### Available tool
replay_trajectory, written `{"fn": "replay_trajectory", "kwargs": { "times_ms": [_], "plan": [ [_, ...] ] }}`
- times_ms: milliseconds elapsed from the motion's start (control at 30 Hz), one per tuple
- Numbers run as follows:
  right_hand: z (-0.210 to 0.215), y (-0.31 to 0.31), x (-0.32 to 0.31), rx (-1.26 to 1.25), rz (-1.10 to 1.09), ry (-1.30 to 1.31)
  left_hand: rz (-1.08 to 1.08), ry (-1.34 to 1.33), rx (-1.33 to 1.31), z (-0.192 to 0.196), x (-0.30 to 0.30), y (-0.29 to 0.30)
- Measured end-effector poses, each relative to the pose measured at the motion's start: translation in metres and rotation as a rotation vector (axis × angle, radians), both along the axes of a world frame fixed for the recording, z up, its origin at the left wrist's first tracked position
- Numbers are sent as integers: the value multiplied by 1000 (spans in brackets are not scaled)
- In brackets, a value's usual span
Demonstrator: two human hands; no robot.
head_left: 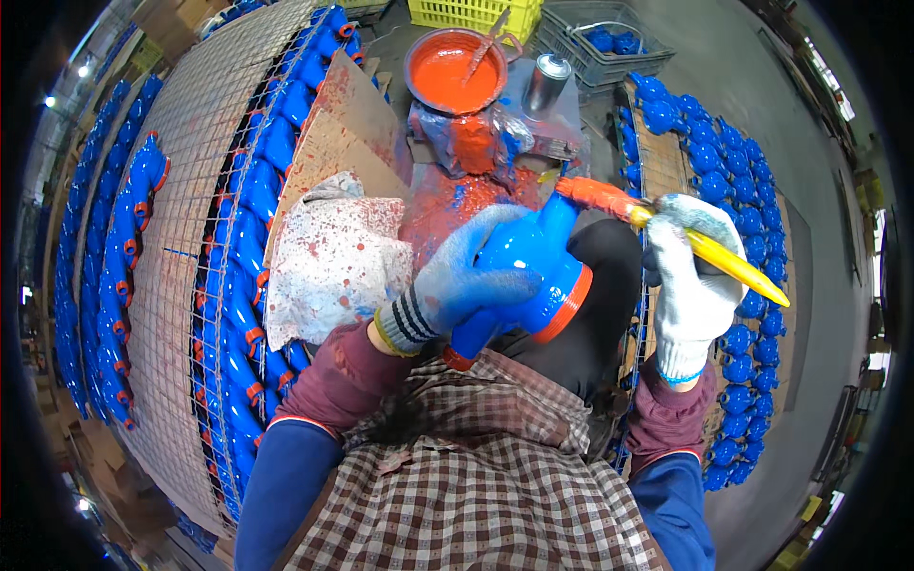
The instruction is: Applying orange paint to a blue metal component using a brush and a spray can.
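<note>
My left hand (466, 279), in a blue-stained knit glove, is closed around a glossy blue pipe-like casting (528, 252) held over my lap. The casting has a round body with orange-red rims at its lower openings. In my right hand (693, 262), gloved in white, is a paintbrush (725, 255) with a yellow handle. Its orange-coated bristles touch the end of the casting's upper right neck. Beyond the casting, a pot of orange paint (455, 78) with a stirring stick stands on a paint-covered stand (562, 105).
Wire-mesh racks (167, 219) with rows of blue castings line the left. A spattered white cloth (333, 257) hangs by a cardboard sheet (333, 143). A metal can (547, 84) stands beside the pot. More blue castings (752, 224) sit on boards at right; behind are a yellow crate (466, 13) and grey crate (609, 43).
</note>
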State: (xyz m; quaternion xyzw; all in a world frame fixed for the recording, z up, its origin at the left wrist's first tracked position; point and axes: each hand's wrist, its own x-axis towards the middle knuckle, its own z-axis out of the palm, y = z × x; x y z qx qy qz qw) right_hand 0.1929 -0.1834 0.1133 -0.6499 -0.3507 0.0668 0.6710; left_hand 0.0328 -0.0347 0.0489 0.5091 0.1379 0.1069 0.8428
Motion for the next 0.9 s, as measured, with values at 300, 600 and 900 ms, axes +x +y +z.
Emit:
{"fn": "replay_trajectory", "kwargs": {
  "times_ms": [300, 600, 900],
  "plan": [
    [-6, 0, 1, -53, -66, -488, 38, -82, -163, -3, 4, -3],
    [-51, 25, 12, -53, -167, -556, 266, -187, -800, -15, -3, 7],
    [-90, 43, 19, -185, -276, 139, 534, -327, -49, 74, -85, 128]
  ]
}}
